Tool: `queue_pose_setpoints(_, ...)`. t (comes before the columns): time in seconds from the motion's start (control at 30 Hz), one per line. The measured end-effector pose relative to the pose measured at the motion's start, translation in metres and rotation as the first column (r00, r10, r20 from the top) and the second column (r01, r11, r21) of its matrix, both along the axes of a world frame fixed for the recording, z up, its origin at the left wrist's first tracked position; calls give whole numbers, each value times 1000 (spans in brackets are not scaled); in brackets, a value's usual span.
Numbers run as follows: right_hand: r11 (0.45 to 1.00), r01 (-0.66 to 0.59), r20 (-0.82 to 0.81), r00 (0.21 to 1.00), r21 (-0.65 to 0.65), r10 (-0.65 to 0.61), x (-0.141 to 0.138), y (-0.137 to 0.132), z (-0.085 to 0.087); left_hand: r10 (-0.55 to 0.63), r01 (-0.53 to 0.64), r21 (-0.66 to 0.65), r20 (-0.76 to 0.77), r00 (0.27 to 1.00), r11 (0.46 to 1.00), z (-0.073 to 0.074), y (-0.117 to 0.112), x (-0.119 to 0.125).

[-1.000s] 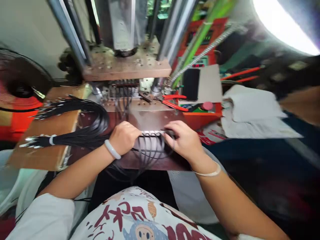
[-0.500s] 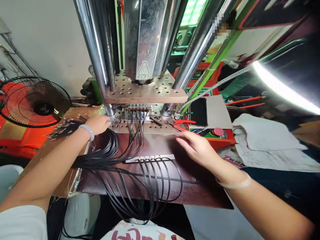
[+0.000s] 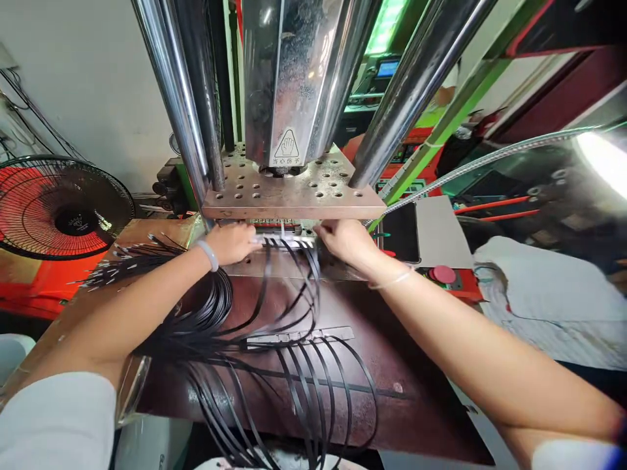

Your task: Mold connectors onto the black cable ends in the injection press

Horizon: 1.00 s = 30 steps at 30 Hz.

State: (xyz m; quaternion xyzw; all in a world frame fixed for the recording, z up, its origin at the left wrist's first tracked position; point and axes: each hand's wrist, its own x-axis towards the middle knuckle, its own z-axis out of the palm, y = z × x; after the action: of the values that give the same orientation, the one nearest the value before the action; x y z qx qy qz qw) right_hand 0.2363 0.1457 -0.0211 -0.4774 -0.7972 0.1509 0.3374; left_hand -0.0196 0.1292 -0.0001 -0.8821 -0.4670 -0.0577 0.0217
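A metal strip [image 3: 294, 242] with several black cables [image 3: 267, 281] set along it is held level at the press's front, under the raised plate. My left hand [image 3: 230, 243] pinches its left end. My right hand [image 3: 347, 239] is closed at its right end, fingertips partly hidden. Just behind the strip, the lower mould [image 3: 275, 223] shows in part. A second metal strip [image 3: 337, 334], also with cables in it, lies on the brown board [image 3: 416, 418]. The cables run left into a thick black bundle [image 3: 215, 307].
Above my hands sits the press's holed steel plate [image 3: 294, 210], between chrome columns [image 3: 426, 85]. A warning label [image 3: 288, 147] marks the ram. To the right are a red button [image 3: 443, 274] and white cloth [image 3: 543, 287]; a fan [image 3: 73, 215] stands left.
Both hands have come inward to the metal strip at the press and closed on its ends. Its cables have shifted and blur. My right hand now covers most of the red-handled pliers.
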Motion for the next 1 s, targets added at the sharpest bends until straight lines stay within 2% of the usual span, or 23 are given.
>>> queue_pose_setpoints(0.03,990,0,-30,1000,-142,-4,1,-12,-2,-48,47,-12,-66,997,999,-1,-10,3)
queue_pose_setpoints(0.1,901,-75,-137,990,-427,17,-6,-34,-7,-124,119,-37,-189,974,992,-2,-27,12)
queue_pose_setpoints(0.13,852,-117,-191,981,-510,20,-13,-43,-8,-133,127,-41,-211,968,991,-1,-33,15)
queue_pose_setpoints(0.17,837,-139,-222,975,-529,22,-19,-50,-9,-116,112,-37,-179,977,993,1,-37,16)
queue_pose_setpoints(0.2,861,-129,-226,974,-492,17,-24,-56,-10,-79,76,-33,-91,993,997,4,-41,15)
queue_pose_setpoints(0.23,908,-96,-209,978,-409,9,-27,-60,-10,-19,21,-29,65,998,999,9,-46,12)
queue_pose_setpoints(0.27,953,-62,-185,983,-296,7,-27,-62,-10,55,-47,-36,275,960,998,14,-51,6)
queue_pose_setpoints(0.3,981,-48,-151,988,-190,19,-25,-63,-9,129,-115,-58,500,857,992,19,-58,0)
queue_pose_setpoints(0.33,991,-55,-106,993,-122,42,-22,-63,-8,184,-163,-96,689,701,982,25,-66,-6)
queue_pose_setpoints(0.37,993,-69,-57,996,-101,63,-19,-63,-8,216,-177,-141,813,541,974,29,-75,-13)
queue_pose_setpoints(0.4,991,-74,-15,997,-114,73,-15,-62,-7,236,-153,-188,875,423,970,32,-85,-18)
queue_pose_setpoints(0.43,988,-68,12,997,-139,70,-13,-63,-5,255,-101,-235,896,364,967,34,-95,-22)
queue_pose_setpoints(0.5,993,-30,7,999,-115,31,-13,-69,0,282,10,-306,889,360,952,36,-114,-25)
queue_pose_setpoints(0.53,999,-20,-32,999,-45,19,-16,-75,5,266,35,-298,895,359,954,36,-123,-24)
queue_pose_setpoints(0.6,987,-70,-104,991,145,86,-24,-89,20,158,38,-180,932,325,983,39,-136,-18)
queue_pose_setpoints(0.67,943,-134,-107,979,306,174,-33,-101,41,19,36,-32,948,316,999,45,-146,-6)
queue_pose_setpoints(0.73,935,-126,-58,986,331,154,-36,-104,59,-18,40,3,927,374,999,53,-150,6)
queue_pose_setpoints(0.8,968,-70,22,997,239,67,-32,-97,65,49,14,-59,913,405,998,56,-148,13)
queue_pose_setpoints(0.87,998,2,51,999,68,-6,-22,-84,56,195,-8,-206,913,359,978,51,-138,12)
queue_pose_setpoints(0.9,996,56,26,998,-63,-54,-17,-77,47,298,4,-317,896,328,948,46,-131,10)
queue_pose_setpoints(0.93,971,109,-14,993,-210,-115,-11,-69,37,416,34,-446,856,306,894,39,-124,8)
queue_pose_setpoints(1.0,864,172,-75,969,-474,-234,-4,-56,17,636,129,-694,707,310,709,26,-110,8)
